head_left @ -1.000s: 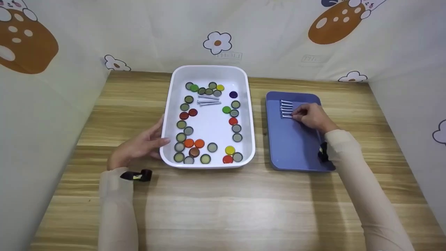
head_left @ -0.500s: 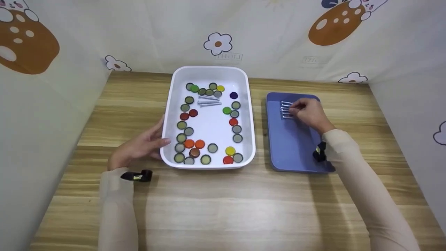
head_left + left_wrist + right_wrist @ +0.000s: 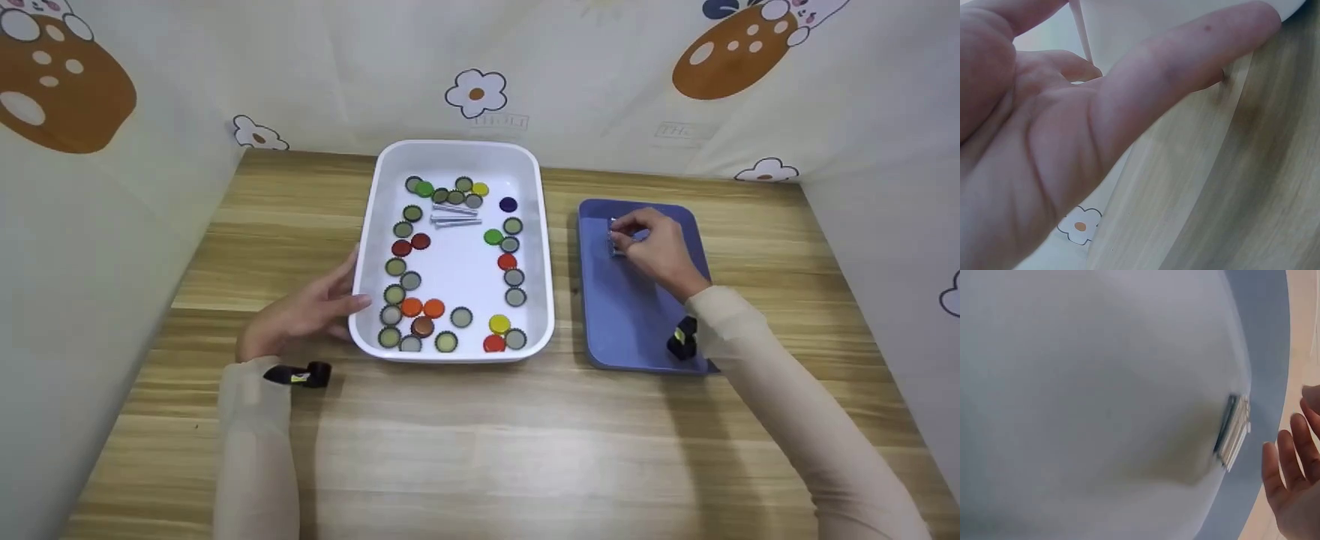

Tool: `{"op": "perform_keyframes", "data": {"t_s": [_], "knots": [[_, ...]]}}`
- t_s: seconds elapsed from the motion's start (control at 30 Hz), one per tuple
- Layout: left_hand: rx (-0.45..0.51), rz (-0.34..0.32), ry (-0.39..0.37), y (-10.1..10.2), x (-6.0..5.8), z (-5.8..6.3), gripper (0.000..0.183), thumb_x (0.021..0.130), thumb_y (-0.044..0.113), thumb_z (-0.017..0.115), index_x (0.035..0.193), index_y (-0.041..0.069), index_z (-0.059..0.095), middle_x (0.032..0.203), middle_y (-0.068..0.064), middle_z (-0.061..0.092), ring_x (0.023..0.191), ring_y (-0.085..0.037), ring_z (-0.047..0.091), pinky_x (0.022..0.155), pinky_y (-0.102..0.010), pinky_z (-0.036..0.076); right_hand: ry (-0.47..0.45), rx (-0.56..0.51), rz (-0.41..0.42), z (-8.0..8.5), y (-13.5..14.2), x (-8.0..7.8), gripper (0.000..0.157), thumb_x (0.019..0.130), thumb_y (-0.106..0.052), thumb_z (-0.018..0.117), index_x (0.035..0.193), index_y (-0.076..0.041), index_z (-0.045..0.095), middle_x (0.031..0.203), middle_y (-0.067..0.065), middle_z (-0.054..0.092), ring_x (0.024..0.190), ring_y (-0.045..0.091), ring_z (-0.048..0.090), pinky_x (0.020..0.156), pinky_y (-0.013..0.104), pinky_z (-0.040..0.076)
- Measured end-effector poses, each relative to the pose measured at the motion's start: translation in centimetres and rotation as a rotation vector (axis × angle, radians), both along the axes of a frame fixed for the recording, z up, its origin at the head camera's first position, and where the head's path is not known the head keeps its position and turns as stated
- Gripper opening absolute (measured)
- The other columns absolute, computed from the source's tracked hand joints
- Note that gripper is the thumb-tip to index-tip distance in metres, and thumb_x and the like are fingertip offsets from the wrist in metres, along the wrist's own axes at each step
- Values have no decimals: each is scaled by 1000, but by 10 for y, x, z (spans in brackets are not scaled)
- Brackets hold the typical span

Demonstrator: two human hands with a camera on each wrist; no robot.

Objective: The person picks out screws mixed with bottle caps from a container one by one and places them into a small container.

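Observation:
My left hand (image 3: pixel 304 311) rests against the left wall of a white tray (image 3: pixel 545 300). In the left wrist view its fingers (image 3: pixel 1202 50) look fairly straight along the wall. Inside that tray lie many bottle caps (image 3: pixel 461 317), grey-green, red, orange, green and yellow, around a few silver screws (image 3: pixel 456 222). My right hand (image 3: pixel 656 247) is above a blue tray (image 3: pixel 622 322), over a row of screws (image 3: pixel 615 244) it partly covers. In the right wrist view the row of screws (image 3: pixel 1234 432) lies apart from the loosely extended fingers, with nothing seen held.
Both trays stand on a wooden table (image 3: pixel 450 435), the blue one to the right of the white one. A pale printed cloth (image 3: pixel 337 75) hangs close behind the table and along its sides.
My right hand has moved left and slightly away from me over the row of screws, covering more of it. My left hand stays against the white tray.

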State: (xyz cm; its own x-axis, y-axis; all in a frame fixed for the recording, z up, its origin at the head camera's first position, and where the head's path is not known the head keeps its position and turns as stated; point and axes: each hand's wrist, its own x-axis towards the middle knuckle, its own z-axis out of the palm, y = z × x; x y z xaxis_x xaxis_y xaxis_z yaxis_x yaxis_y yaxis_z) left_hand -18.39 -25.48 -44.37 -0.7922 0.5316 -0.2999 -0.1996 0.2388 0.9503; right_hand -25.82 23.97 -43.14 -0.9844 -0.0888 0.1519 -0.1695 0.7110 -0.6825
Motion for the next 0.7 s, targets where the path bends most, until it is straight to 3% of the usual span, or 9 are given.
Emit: {"op": "perform_keyframes", "data": {"t_s": [0.17, 0.27, 0.57, 0.7], "knots": [[-27, 6, -3, -1, 1, 1, 84, 104, 20, 55, 160, 38, -5, 165, -21, 22, 121, -43, 61, 87, -50, 62, 49, -60, 47, 1, -15, 2, 17, 95, -11, 66, 107, -1, 73, 107, 13, 64, 93, 17, 59, 76, 12, 48], [-39, 4, -1, -1, 1, 1, 84, 104, 22, 55, 160, 40, -5, 166, -19, 20, 121, -43, 61, 87, -49, 62, 70, -104, 68, 1, -24, 1, 15, 94, -8, 67, 105, -1, 73, 109, 14, 62, 90, 15, 57, 75, 8, 48], [-41, 15, -13, 0, 1, 2, 84, 103, 20, 55, 160, 40, -3, 167, -17, 19, 122, -42, 61, 88, -49, 62, 98, -210, 88, 0, -43, 1, 16, 93, -5, 68, 107, 1, 72, 114, 17, 62, 96, 19, 61, 75, 15, 49], [-49, 20, -17, 0, 2, 2, 84, 103, 22, 56, 160, 40, -4, 167, -17, 19, 123, -43, 60, 89, -48, 62, 77, -253, 84, 16, -56, 11, 18, 93, -5, 66, 109, 5, 70, 114, 21, 63, 95, 15, 60, 77, 20, 51]]}}
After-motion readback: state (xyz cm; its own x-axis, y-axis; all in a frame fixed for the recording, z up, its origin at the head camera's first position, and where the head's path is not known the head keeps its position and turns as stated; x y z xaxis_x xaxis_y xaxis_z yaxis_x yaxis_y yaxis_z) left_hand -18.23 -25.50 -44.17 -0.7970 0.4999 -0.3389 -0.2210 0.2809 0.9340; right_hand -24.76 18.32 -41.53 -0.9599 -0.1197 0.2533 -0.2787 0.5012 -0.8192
